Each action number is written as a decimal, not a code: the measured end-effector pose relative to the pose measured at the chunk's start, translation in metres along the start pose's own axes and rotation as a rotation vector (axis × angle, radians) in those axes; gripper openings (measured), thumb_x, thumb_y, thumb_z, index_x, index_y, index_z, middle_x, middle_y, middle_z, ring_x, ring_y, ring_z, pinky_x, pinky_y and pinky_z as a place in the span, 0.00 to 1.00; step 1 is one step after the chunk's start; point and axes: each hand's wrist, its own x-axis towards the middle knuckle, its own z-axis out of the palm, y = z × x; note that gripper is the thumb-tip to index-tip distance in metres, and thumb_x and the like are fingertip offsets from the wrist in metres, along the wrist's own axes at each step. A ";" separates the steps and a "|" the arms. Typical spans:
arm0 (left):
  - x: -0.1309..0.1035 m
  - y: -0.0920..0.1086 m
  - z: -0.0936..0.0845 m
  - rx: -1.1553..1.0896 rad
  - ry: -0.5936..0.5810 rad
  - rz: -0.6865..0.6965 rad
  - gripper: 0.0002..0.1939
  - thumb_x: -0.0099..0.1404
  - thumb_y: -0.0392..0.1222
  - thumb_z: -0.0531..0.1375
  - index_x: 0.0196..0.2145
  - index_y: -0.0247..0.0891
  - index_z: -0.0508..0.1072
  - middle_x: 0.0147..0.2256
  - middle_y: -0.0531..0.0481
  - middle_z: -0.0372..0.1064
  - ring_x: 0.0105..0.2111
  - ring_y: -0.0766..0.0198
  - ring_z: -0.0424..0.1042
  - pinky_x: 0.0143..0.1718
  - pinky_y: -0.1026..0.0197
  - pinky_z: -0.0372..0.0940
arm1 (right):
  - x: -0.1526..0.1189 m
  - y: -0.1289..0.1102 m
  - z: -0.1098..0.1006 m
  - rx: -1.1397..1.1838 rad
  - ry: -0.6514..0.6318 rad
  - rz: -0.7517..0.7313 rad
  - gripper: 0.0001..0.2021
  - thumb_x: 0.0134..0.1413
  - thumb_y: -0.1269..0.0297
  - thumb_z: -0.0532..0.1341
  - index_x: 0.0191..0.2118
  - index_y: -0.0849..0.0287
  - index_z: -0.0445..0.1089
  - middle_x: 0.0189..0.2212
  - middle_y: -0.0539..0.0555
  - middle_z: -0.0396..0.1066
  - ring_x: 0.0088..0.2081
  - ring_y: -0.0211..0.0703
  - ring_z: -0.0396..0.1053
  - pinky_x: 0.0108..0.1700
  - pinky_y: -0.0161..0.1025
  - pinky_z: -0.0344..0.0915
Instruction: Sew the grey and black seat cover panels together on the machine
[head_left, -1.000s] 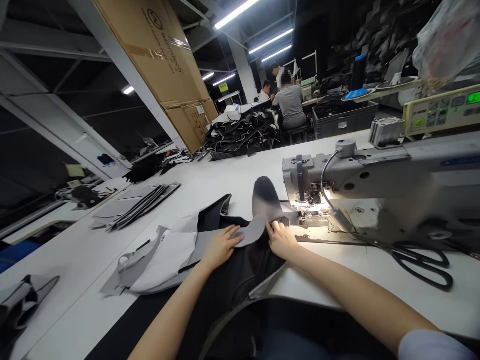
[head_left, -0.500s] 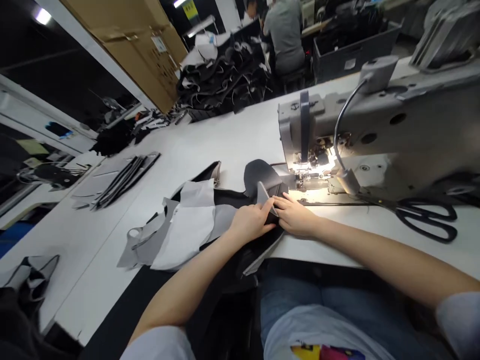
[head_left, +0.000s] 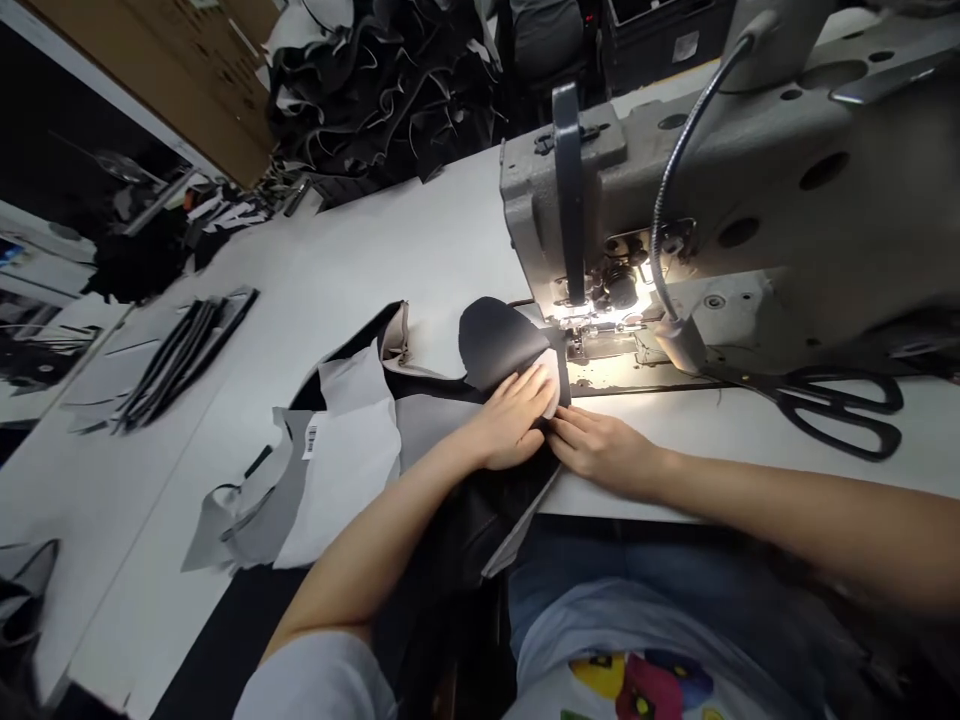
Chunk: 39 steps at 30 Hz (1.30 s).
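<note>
My left hand point(head_left: 514, 415) lies flat, fingers stretched together, on a small pale flap point(head_left: 552, 384) of the dark fabric piece point(head_left: 498, 338). Close beside it, my right hand point(head_left: 606, 450) has its fingers closed at the near edge of the dark fabric; its thumb is hidden. Just beyond the fingertips is the lit needle area of the grey sewing machine point(head_left: 544, 200), where the fabric's far edge reaches the presser foot. Grey and white fabric panels point(head_left: 349, 440), one with a barcode label point(head_left: 310, 441), spread out left of my left hand.
Black-handled scissors point(head_left: 840, 400) lie right of my right hand, below the machine arm. A bendable lamp point(head_left: 679, 345) hangs near the needle. Stacked dark pieces point(head_left: 187, 355) rest on the white table point(head_left: 330, 255) at left. A large fabric heap point(head_left: 390, 90) stands behind.
The upright pale flap has been folded down, and my left hand has gone from pinching to lying flat on it. My right hand has shifted slightly toward me. The view has tilted down and closer.
</note>
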 end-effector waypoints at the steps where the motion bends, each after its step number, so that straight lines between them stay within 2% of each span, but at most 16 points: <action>1: 0.005 0.004 -0.001 0.003 0.015 0.006 0.38 0.60 0.39 0.50 0.68 0.32 0.46 0.70 0.37 0.36 0.70 0.49 0.33 0.68 0.43 0.38 | -0.006 0.004 -0.005 -0.007 0.000 -0.001 0.15 0.65 0.78 0.49 0.43 0.70 0.73 0.40 0.65 0.73 0.49 0.51 0.70 0.54 0.46 0.69; 5: 0.026 0.014 -0.005 -0.001 0.109 -0.064 0.40 0.59 0.47 0.57 0.66 0.34 0.51 0.68 0.35 0.45 0.67 0.42 0.46 0.65 0.41 0.46 | -0.018 0.010 -0.017 -0.099 -0.023 0.026 0.17 0.65 0.78 0.46 0.42 0.67 0.73 0.36 0.61 0.73 0.45 0.48 0.71 0.49 0.43 0.71; 6: 0.030 0.015 -0.006 -0.009 0.118 -0.098 0.42 0.58 0.48 0.58 0.67 0.35 0.50 0.68 0.34 0.44 0.67 0.41 0.45 0.65 0.40 0.46 | -0.018 0.010 -0.018 -0.123 -0.028 0.033 0.18 0.65 0.79 0.46 0.41 0.66 0.73 0.36 0.60 0.73 0.45 0.47 0.71 0.49 0.42 0.71; 8: 0.035 0.015 -0.006 -0.023 0.106 -0.155 0.44 0.59 0.49 0.57 0.68 0.34 0.46 0.69 0.33 0.36 0.68 0.37 0.37 0.65 0.36 0.43 | -0.019 0.009 -0.017 -0.164 -0.018 0.044 0.18 0.66 0.78 0.46 0.41 0.65 0.74 0.39 0.59 0.73 0.47 0.46 0.71 0.51 0.41 0.70; 10: 0.036 0.015 -0.007 -0.031 0.061 -0.146 0.42 0.61 0.46 0.54 0.68 0.32 0.45 0.70 0.33 0.29 0.69 0.38 0.29 0.65 0.36 0.40 | -0.019 0.009 -0.015 -0.195 0.021 0.042 0.18 0.66 0.77 0.46 0.44 0.68 0.73 0.43 0.61 0.73 0.50 0.47 0.70 0.55 0.41 0.68; 11: 0.036 0.015 -0.008 -0.032 0.038 -0.122 0.41 0.61 0.44 0.53 0.68 0.32 0.45 0.71 0.34 0.29 0.70 0.40 0.28 0.66 0.36 0.39 | -0.019 0.008 -0.014 -0.204 0.040 0.043 0.18 0.66 0.77 0.46 0.45 0.69 0.73 0.45 0.62 0.73 0.52 0.48 0.69 0.57 0.42 0.67; 14: 0.037 0.017 -0.010 -0.020 0.030 -0.069 0.41 0.60 0.42 0.51 0.69 0.32 0.43 0.71 0.36 0.33 0.70 0.44 0.33 0.67 0.40 0.39 | -0.019 0.008 -0.014 -0.181 0.028 0.052 0.17 0.65 0.78 0.46 0.45 0.68 0.73 0.44 0.62 0.73 0.50 0.48 0.70 0.54 0.42 0.69; 17: 0.040 0.020 -0.011 -0.003 0.063 -0.090 0.45 0.57 0.43 0.53 0.69 0.30 0.41 0.70 0.36 0.34 0.70 0.46 0.36 0.67 0.43 0.40 | -0.018 0.009 -0.016 -0.129 -0.035 0.064 0.17 0.64 0.79 0.47 0.39 0.65 0.73 0.37 0.59 0.73 0.43 0.47 0.70 0.47 0.41 0.71; 20: 0.042 0.021 -0.013 0.001 0.059 -0.101 0.45 0.57 0.44 0.53 0.69 0.30 0.42 0.71 0.37 0.35 0.70 0.47 0.37 0.67 0.43 0.41 | -0.018 0.009 -0.016 -0.103 -0.052 0.077 0.16 0.64 0.79 0.46 0.39 0.65 0.72 0.37 0.59 0.72 0.42 0.47 0.70 0.46 0.41 0.70; 26: 0.047 0.022 -0.017 0.027 0.032 -0.122 0.46 0.56 0.43 0.53 0.69 0.27 0.41 0.70 0.36 0.34 0.70 0.47 0.36 0.67 0.44 0.41 | -0.021 0.013 -0.012 -0.094 0.000 0.084 0.14 0.64 0.79 0.48 0.39 0.65 0.71 0.39 0.60 0.71 0.46 0.48 0.69 0.47 0.42 0.69; 32: 0.053 0.023 -0.017 0.028 0.052 -0.148 0.46 0.58 0.44 0.54 0.69 0.25 0.43 0.70 0.35 0.32 0.70 0.46 0.37 0.68 0.44 0.42 | -0.021 0.019 -0.012 -0.109 0.063 0.094 0.11 0.60 0.80 0.53 0.35 0.65 0.71 0.35 0.59 0.71 0.42 0.48 0.70 0.45 0.41 0.71; 36: 0.051 0.023 -0.013 0.048 0.129 -0.115 0.41 0.59 0.42 0.55 0.67 0.25 0.50 0.69 0.35 0.42 0.69 0.49 0.42 0.68 0.48 0.47 | -0.019 0.017 -0.016 -0.183 0.107 0.039 0.11 0.60 0.80 0.53 0.35 0.67 0.72 0.34 0.60 0.73 0.41 0.49 0.72 0.46 0.42 0.71; 39: 0.046 0.025 -0.011 0.098 0.203 -0.097 0.32 0.61 0.41 0.55 0.62 0.28 0.61 0.65 0.36 0.55 0.66 0.50 0.54 0.66 0.51 0.53 | -0.019 0.009 -0.018 -0.212 0.153 0.001 0.10 0.61 0.78 0.54 0.37 0.67 0.73 0.37 0.62 0.74 0.44 0.52 0.73 0.50 0.46 0.70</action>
